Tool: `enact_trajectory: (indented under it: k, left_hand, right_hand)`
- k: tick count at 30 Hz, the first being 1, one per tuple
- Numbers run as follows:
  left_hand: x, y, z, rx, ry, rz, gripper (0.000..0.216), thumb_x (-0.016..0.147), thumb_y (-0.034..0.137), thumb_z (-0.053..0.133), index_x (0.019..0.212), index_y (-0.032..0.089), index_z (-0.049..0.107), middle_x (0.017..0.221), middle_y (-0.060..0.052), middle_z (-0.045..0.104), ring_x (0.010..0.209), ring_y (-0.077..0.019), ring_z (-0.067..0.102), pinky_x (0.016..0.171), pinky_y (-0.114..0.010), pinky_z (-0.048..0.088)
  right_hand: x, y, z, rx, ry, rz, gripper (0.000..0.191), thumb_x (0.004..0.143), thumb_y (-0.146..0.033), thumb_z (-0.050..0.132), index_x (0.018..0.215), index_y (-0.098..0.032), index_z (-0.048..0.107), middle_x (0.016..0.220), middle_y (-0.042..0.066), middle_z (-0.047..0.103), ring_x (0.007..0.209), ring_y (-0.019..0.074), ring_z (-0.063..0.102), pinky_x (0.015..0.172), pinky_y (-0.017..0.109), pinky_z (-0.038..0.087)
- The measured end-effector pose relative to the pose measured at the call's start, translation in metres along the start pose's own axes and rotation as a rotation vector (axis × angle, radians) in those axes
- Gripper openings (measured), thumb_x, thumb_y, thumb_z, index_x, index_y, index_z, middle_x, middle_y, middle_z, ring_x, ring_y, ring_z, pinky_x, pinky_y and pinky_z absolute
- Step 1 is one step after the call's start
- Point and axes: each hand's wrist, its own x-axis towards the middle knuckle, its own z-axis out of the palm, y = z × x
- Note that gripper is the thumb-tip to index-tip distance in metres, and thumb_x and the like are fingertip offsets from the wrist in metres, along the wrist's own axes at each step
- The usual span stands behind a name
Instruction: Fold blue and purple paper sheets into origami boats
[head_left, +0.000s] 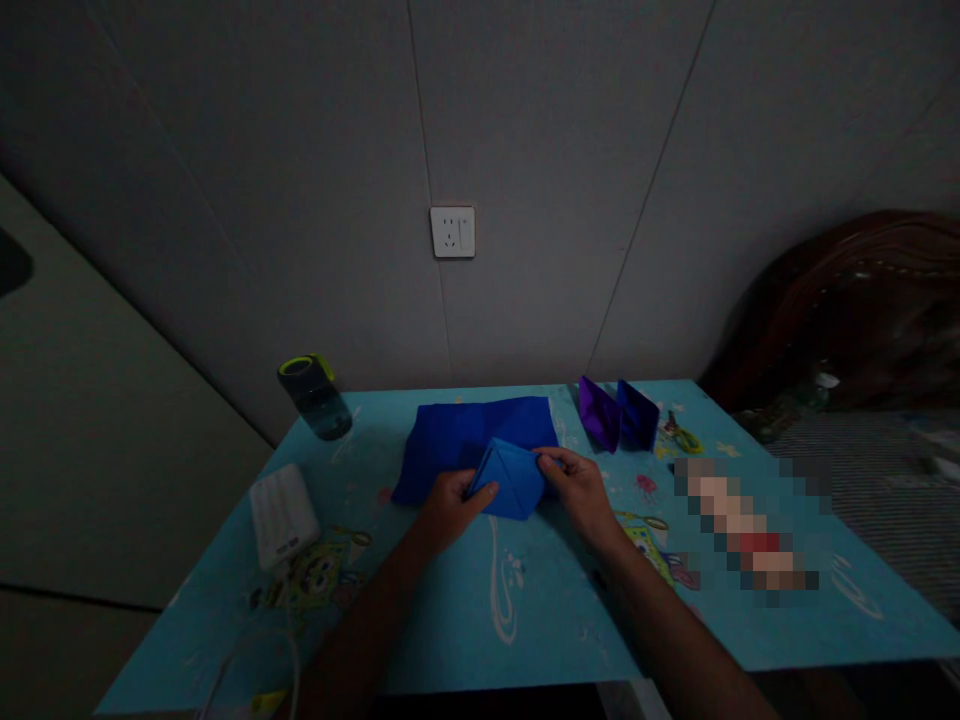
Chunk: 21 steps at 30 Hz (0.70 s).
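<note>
Head: folded paper (517, 487), fingers (487, 494) at edges

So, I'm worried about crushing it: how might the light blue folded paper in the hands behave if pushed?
The light blue folded paper is probably light, since it looks thin. Its overlapping folds likely make it stiffer than a flat sheet, though pushing could bend its edges.

A pixelated patch (739, 530) on the right of the table (442, 620) obscures whatever lies there; identity undetermined. The folded blue paper (514, 485) conceals some left-hand (450, 505) fingers and part of the darker blue sheet (480, 425). Frame edges truncate both forearms (675, 620), the white cable (295, 665) and the headboard (840, 300).
</note>
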Motion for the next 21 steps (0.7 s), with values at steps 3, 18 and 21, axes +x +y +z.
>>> enact_trajectory:
  k: [3,18,21]
  left_hand:
    - [-0.001,0.002,-0.002,0.025,0.016,-0.034,0.041,0.079,0.053,0.065,0.073,0.012,0.07,0.063,0.0,0.062,0.061,-0.0157,0.057,0.058,-0.025,0.045]
    - [-0.001,-0.012,0.011,-0.044,0.445,0.195,0.056,0.09,0.046,0.057,0.14,0.024,0.048,0.138,-0.012,0.057,0.129,-0.0266,0.052,0.109,-0.042,0.04]
    - [0.0,-0.013,0.011,0.084,0.465,0.258,0.047,0.096,0.044,0.047,0.137,0.024,0.052,0.143,-0.01,0.053,0.137,-0.0252,0.043,0.115,-0.042,0.033]
  right_hand:
    - [-0.002,-0.001,0.002,-0.052,-0.036,-0.043,0.047,0.076,-0.06,0.069,0.09,-0.016,0.076,0.073,0.004,0.072,0.067,0.0189,0.061,0.065,0.031,0.048]
    - [-0.015,0.008,0.021,0.157,-0.225,-0.019,0.059,0.082,-0.061,0.063,0.128,-0.025,0.057,0.085,0.003,0.071,0.072,0.0179,0.064,0.07,0.031,0.052]
    - [-0.022,0.009,0.03,0.105,-0.299,-0.058,0.054,0.082,-0.053,0.068,0.127,-0.025,0.057,0.11,0.006,0.07,0.095,0.0213,0.066,0.089,0.037,0.051]
